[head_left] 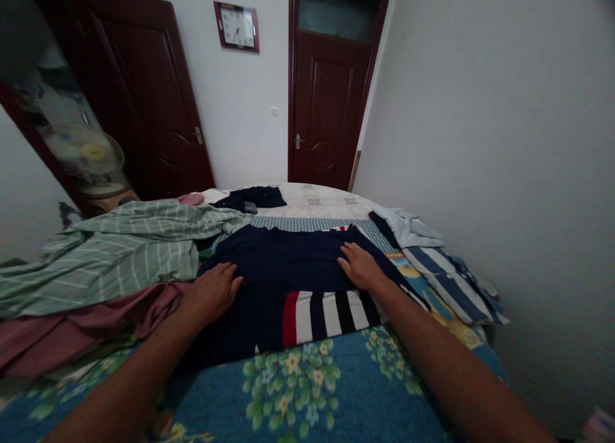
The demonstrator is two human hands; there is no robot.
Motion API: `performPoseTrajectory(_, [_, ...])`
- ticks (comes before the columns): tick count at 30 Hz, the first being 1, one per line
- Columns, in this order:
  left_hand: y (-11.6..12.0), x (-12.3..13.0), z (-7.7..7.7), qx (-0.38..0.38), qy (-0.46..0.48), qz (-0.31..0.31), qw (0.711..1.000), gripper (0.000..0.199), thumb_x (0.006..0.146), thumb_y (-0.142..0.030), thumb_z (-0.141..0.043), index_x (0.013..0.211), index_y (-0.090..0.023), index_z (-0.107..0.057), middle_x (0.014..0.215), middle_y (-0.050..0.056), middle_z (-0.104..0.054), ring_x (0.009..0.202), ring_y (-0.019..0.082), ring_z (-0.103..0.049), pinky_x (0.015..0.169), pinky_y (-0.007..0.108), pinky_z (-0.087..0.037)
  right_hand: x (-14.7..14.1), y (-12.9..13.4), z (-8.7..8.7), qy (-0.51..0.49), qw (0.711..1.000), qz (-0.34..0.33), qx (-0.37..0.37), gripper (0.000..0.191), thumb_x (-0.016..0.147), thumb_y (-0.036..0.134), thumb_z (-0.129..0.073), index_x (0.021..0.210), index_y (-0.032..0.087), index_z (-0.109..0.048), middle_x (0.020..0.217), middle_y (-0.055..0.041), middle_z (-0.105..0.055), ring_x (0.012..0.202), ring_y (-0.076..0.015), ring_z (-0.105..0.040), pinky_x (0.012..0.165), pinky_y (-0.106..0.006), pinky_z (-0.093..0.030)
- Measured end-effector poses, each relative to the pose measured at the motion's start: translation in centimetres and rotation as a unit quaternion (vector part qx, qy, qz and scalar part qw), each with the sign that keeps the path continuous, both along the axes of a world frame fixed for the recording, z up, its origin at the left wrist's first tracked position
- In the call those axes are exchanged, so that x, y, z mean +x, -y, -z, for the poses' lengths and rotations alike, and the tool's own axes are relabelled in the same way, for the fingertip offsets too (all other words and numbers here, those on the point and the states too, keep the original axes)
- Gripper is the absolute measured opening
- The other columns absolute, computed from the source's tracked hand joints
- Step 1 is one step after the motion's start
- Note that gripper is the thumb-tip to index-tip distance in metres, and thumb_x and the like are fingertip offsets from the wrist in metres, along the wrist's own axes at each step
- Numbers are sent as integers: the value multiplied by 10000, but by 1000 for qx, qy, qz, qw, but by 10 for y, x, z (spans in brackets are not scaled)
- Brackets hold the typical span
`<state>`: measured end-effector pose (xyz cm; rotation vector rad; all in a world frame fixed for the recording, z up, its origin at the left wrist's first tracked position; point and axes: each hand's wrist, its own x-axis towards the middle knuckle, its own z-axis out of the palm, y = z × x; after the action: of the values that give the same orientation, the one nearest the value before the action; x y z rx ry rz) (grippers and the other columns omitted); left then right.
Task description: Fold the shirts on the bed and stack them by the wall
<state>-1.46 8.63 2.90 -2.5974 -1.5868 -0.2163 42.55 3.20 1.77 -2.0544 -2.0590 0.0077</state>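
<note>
A dark navy garment (283, 257) lies spread over the bed. Across its lower right part runs a striped section (331, 315) in red, white and black. My left hand (216, 292) rests on the garment's left side, palm down, fingers slightly spread, with nothing gripped. On the right part, above the stripes, my right hand (358, 267) lies flat with its fingers apart and holds nothing. Part of the garment is hidden beneath both hands and forearms.
A green striped cloth (129, 250) and a pink cloth (96, 321) are heaped at the left. Folded clothes (446, 279) lie at the right near the wall. Another dark garment (259, 197) is at the far end. The bed has a blue floral cover (288, 398).
</note>
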Motion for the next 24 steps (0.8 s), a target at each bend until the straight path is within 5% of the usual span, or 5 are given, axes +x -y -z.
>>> performPoseTrajectory(4, [-25,-1,26,20,15,-11,1000,672,1037,-426,-323,1456,-22,-660,1533,247,-642,1475,369,-573,1252,510,-432,-12,-36,5,-20,998,-20,-55,661,1118,547,-355,1660,186,-468,1769,-117,-356,1647,-312,-283,1327,-563,-232])
performPoseTrajectory(7, [-28,-13,45,44,32,-10,998,723,1040,-484,-329,1522,-28,-614,1606,229,-582,1544,399,-489,1286,544,-385,8,-54,12,-17,996,50,-65,693,1116,577,-328,1699,210,-398,1797,-91,-291,1665,-314,-226,1333,-609,-175])
performPoseTrajectory(11, [-32,-23,53,30,34,-12,999,727,1041,-528,-345,1569,-94,-593,1641,191,-556,1574,403,-446,1293,558,-371,49,-74,14,-7,986,152,-69,718,1110,578,-291,1704,184,-381,1804,-101,-271,1666,-328,-206,1333,-616,-160])
performPoseTrajectory(19, [-33,-17,28,-28,73,-76,994,735,1046,-518,-379,1629,-89,-504,1660,196,-532,1577,372,-450,1307,557,-338,90,-99,25,-20,976,216,28,733,1068,540,-372,1641,87,-436,1640,-262,-492,1526,-409,-448,1245,-667,-317])
performPoseTrajectory(24, [-54,-19,-9,-16,142,-137,980,565,1030,-297,-406,1519,-113,-622,1508,149,-690,1402,283,-644,1217,412,-464,107,-119,36,44,988,56,136,766,973,329,-535,1695,136,-368,1781,-175,-299,1616,-361,-315,1296,-540,-300])
